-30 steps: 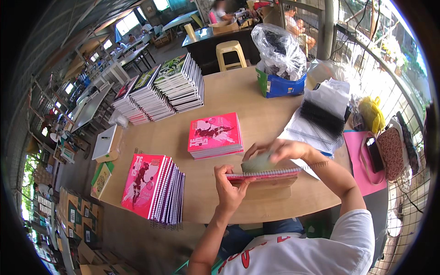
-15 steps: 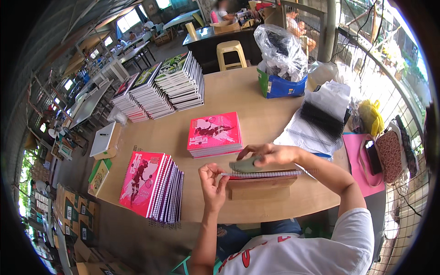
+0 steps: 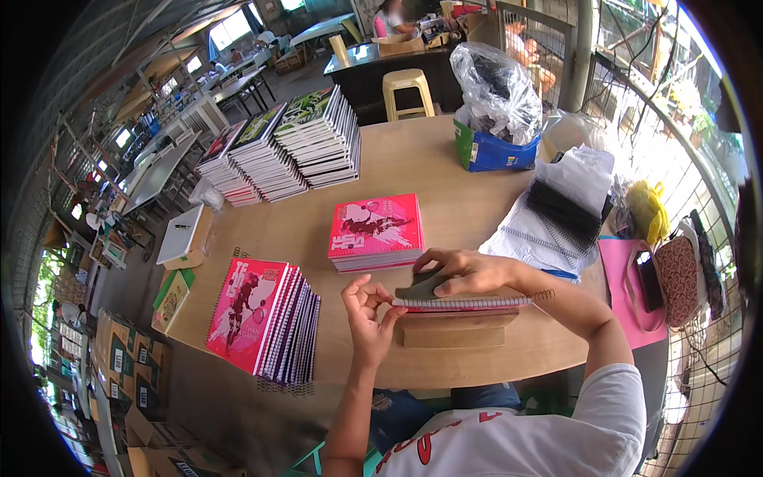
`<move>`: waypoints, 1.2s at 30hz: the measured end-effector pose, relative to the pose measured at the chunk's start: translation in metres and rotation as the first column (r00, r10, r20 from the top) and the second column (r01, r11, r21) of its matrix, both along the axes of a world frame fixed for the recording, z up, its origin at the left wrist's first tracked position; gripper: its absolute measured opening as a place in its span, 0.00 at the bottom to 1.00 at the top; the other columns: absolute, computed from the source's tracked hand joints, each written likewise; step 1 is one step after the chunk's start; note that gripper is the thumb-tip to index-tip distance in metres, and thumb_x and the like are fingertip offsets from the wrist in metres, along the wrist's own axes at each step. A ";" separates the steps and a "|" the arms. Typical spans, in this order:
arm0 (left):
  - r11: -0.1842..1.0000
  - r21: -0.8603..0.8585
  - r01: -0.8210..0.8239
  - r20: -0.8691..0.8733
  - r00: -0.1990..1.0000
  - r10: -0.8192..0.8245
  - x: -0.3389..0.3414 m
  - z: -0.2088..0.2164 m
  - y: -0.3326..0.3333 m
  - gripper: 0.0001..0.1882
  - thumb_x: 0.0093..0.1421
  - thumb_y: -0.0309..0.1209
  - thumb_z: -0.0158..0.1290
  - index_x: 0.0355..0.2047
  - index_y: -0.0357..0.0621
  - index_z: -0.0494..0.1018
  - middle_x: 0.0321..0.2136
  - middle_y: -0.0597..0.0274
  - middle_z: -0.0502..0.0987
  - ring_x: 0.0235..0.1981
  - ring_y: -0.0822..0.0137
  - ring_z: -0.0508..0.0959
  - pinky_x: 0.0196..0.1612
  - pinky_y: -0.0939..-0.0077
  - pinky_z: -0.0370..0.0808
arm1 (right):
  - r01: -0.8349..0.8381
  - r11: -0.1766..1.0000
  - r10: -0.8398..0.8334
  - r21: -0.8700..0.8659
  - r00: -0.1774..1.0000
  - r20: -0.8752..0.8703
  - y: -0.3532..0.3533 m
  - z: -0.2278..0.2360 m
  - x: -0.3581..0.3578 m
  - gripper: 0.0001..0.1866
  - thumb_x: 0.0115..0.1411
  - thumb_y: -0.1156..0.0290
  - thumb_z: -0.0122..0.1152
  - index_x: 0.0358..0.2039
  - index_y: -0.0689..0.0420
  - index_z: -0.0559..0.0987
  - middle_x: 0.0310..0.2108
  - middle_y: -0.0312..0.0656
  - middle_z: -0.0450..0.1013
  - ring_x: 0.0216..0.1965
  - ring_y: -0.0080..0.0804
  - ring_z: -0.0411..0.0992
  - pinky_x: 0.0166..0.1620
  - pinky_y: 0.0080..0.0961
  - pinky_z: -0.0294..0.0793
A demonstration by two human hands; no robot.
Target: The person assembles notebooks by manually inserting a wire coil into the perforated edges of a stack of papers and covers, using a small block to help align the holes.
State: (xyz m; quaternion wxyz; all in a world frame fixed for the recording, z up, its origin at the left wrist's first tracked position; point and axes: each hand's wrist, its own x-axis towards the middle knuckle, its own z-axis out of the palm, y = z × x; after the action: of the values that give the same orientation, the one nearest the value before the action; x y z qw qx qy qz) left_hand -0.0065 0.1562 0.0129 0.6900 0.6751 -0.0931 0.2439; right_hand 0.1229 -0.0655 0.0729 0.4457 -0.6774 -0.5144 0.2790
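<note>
A pink spiral notebook [image 3: 461, 304] stands with its bound edge up, against a wooden block [image 3: 453, 337] at the table's near side. A wire coil [image 3: 543, 296] runs along that edge and sticks out beyond its right end. My right hand [image 3: 469, 272] grips a dark grey-green pad [image 3: 421, 287] and holds it against the coil. At the notebook's left end, my left hand [image 3: 368, 314] has its thumb and forefinger pinched on the corner. The pad's exact kind cannot be made out.
Pink notebooks are piled at the middle [image 3: 377, 226] and left [image 3: 250, 314]. Taller notebook stacks [image 3: 322, 143] stand at the far left. Black coils [image 3: 560, 215] lie on white sheeting at right, below a blue bag [image 3: 501, 155]. A yellow stool [image 3: 407, 91] stands behind the table.
The right hand and pad have shifted slightly left and tilted down onto the coil. The coil's loose right end shows more clearly. My left hand stays at the corner.
</note>
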 end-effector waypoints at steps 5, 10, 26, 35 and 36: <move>1.000 0.000 -0.011 -0.013 1.000 0.011 -0.004 -0.002 0.005 0.44 0.53 0.17 0.68 0.64 0.44 0.54 0.41 0.61 0.70 0.39 0.72 0.74 0.48 0.78 0.74 | -0.004 0.959 0.163 0.284 0.827 -0.537 0.002 -0.004 0.002 0.26 0.65 0.55 0.58 0.52 0.64 0.81 0.65 0.53 0.62 0.63 0.48 0.64 0.66 0.37 0.60; 0.996 0.079 0.047 -0.013 0.999 -0.046 -0.001 -0.004 0.001 0.35 0.55 0.19 0.67 0.60 0.40 0.61 0.42 0.59 0.73 0.42 0.69 0.75 0.51 0.75 0.74 | 0.022 0.995 0.006 -0.095 0.959 0.282 -0.008 -0.027 0.001 0.22 0.64 0.56 0.60 0.56 0.51 0.82 0.66 0.61 0.61 0.66 0.55 0.62 0.67 0.45 0.61; 0.984 -0.159 0.084 -0.088 0.991 -0.099 0.002 -0.019 -0.009 0.13 0.59 0.26 0.66 0.38 0.40 0.73 0.44 0.64 0.71 0.41 0.77 0.70 0.47 0.82 0.67 | 0.932 0.362 -0.422 0.023 0.142 0.895 -0.196 -0.136 -0.076 0.30 0.55 0.57 0.67 0.54 0.61 0.74 0.57 0.48 0.67 0.63 0.48 0.61 0.65 0.55 0.58; 0.928 -0.340 0.152 -0.113 0.973 -0.200 -0.005 -0.014 -0.013 0.11 0.59 0.18 0.63 0.42 0.40 0.76 0.46 0.63 0.75 0.45 0.74 0.75 0.51 0.79 0.71 | 0.718 0.508 -0.827 0.475 0.251 0.504 -0.129 0.007 -0.058 0.22 0.56 0.72 0.65 0.52 0.58 0.75 0.43 0.50 0.71 0.45 0.53 0.73 0.43 0.41 0.78; 0.930 -0.336 0.146 -0.112 0.975 -0.194 -0.006 -0.012 -0.012 0.11 0.59 0.18 0.63 0.42 0.40 0.76 0.46 0.63 0.75 0.45 0.74 0.75 0.51 0.79 0.71 | 0.609 0.678 -0.685 0.411 0.320 0.655 -0.110 0.036 -0.056 0.22 0.54 0.68 0.68 0.49 0.58 0.77 0.42 0.48 0.72 0.45 0.49 0.73 0.47 0.43 0.77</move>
State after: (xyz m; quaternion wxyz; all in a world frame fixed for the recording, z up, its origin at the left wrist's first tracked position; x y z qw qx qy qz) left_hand -0.0123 0.1439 0.0008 0.8153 0.5571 -0.0598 0.1459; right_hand 0.0665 -0.1757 0.1090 0.2842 -0.8535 -0.3492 -0.2623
